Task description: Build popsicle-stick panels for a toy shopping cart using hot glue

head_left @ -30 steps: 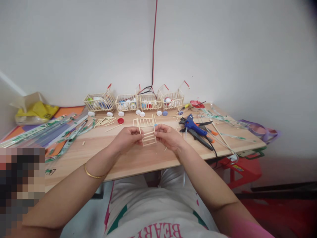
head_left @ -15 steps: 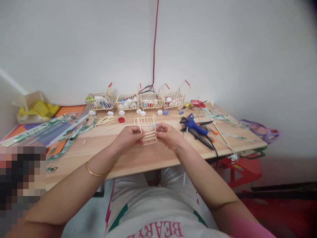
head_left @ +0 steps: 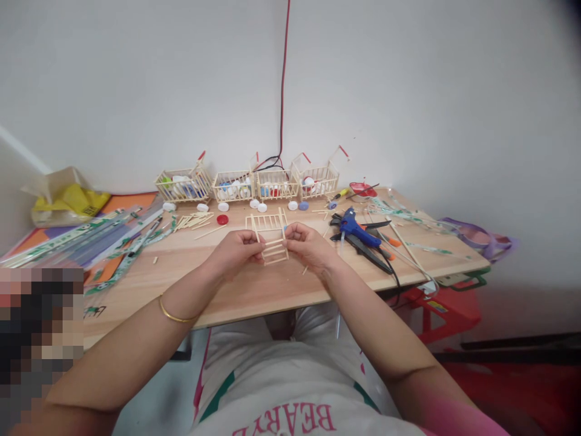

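Over the wooden table (head_left: 254,290), my left hand (head_left: 236,249) and my right hand (head_left: 308,247) pinch the two sides of a small ladder-like frame of thin wooden sticks (head_left: 271,238). The left fingers grip its left rail, the right fingers its right rail. The frame's upper panel stands up behind the lower one. A gold bangle (head_left: 175,315) sits on my left wrist.
Several stick-built carts (head_left: 249,183) with bottle caps line the table's back edge. Loose sticks (head_left: 193,221) and a red cap (head_left: 221,219) lie left of the frame. A blue glue gun (head_left: 356,228) and black pliers (head_left: 367,249) lie to the right; plastic strips (head_left: 91,239) lie left.
Both hands and the stick frame have shifted very slightly up and away; the grip is unchanged.
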Motion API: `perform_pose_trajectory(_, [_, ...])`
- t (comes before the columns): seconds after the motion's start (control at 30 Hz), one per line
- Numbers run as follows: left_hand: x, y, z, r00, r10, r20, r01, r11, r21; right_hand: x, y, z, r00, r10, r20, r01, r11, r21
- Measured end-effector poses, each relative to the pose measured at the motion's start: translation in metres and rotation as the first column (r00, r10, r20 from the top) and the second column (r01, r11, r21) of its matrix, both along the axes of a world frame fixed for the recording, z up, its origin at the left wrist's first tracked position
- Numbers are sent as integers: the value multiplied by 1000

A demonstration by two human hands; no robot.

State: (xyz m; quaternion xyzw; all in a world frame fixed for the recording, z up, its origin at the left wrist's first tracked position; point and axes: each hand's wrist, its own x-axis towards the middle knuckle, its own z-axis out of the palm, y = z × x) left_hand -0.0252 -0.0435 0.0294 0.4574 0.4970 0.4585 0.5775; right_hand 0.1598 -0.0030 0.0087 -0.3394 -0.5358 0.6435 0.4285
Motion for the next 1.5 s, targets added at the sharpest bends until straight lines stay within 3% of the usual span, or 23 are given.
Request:
perform_pose_trajectory(0.2, [0,1,0,999,28,27,-28,1000,-3,-2,0,1,992,-98,85,81,979,188])
perform_pose_trajectory(0.43, [-2,0,0,988,42,150,-36,999,-39,-4,-2,1,964,-219,151,137,896,423])
perform_pose_trajectory(0.8, [-1,0,-2,982,42,184,-33,998,-52,-8,-2,-2,966,-228,122,159,896,415])
perform_pose_trajectory(1.1, [-1,0,-3,981,47,191,-38,998,-54,-4,-7,6,919,-343,193,175,796,580])
perform_pose_trajectory(1.33, [-2,1,-8,989,47,142,-47,999,-1,-4,-6,4,916,-355,186,216,828,518])
perform_pose_trajectory(1.5, [-2,2,-10,992,57,110,-61,997,37,-4,-8,7,916,-352,191,195,809,555])
